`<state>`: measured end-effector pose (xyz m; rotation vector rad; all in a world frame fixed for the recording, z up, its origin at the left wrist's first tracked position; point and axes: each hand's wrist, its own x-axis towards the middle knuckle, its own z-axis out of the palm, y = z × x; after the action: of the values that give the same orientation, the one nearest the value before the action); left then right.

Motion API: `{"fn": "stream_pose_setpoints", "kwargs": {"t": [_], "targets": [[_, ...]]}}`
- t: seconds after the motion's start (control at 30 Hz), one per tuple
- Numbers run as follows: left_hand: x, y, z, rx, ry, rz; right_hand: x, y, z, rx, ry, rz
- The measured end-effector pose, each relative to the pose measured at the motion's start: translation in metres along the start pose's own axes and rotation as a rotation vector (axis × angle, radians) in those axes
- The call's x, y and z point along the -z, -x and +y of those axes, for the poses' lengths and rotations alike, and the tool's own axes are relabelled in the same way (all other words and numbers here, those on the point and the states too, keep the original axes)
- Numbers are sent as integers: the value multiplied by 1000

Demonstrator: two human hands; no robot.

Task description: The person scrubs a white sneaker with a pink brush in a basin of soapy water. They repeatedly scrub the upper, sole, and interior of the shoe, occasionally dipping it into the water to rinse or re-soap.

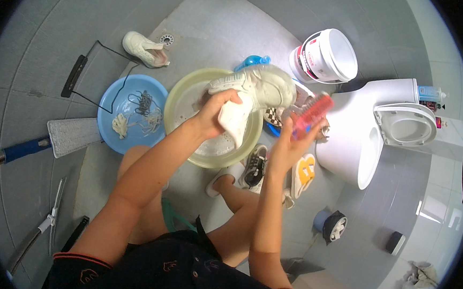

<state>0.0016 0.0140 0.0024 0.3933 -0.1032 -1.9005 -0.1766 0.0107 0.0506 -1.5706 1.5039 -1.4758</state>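
Dark polo (179, 274) fills 6 o'clock, left hand (213, 115) clamped on white sneaker (257, 90), right hand (289, 147) curled round scrub brush (314, 112).

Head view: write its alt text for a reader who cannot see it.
A seated person's left hand holds a white shoe over a yellow-green basin, and the right hand holds a red brush. On the left, a blue basin contains shoelaces. A bucket and toilet stand on the right.

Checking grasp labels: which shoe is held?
The white shoe in the left hand, above the yellowish basin; the others, including the white one near the drain, are unheld.
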Motion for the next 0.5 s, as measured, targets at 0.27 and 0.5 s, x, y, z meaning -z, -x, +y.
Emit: {"fn": "stream_pose_setpoints", "kwargs": {"t": [0.27,0.5], "targets": [[4,-8,4,-177,148,137,20,51,-5,410,570,-442],[11,-4,-25,-74,-92,210,-17,-7,-22,546,1009,-437]]}}
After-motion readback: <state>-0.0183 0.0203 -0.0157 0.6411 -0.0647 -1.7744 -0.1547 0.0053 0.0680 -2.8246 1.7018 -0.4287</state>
